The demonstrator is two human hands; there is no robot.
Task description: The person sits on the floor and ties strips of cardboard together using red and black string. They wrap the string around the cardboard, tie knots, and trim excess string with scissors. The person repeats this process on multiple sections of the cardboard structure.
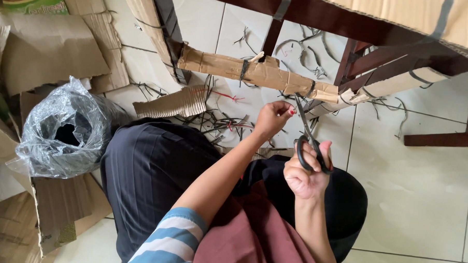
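Scissors at the cardboard wrap on a dark wooden chair rail.

The right hand [306, 176] has its grip clenched through the black scissors [309, 142], blades pointing up at the cardboard sleeve [257, 72] bound around the rail. The left hand [272, 119] pinches something small just below the sleeve; what it is cannot be told. Judgement: cutting the bindings is in hand, and the next cut calls for blades set square on a black strap [244, 69]. A crumpled plastic bag [63, 133] gapes open on the floor, contents not visible.
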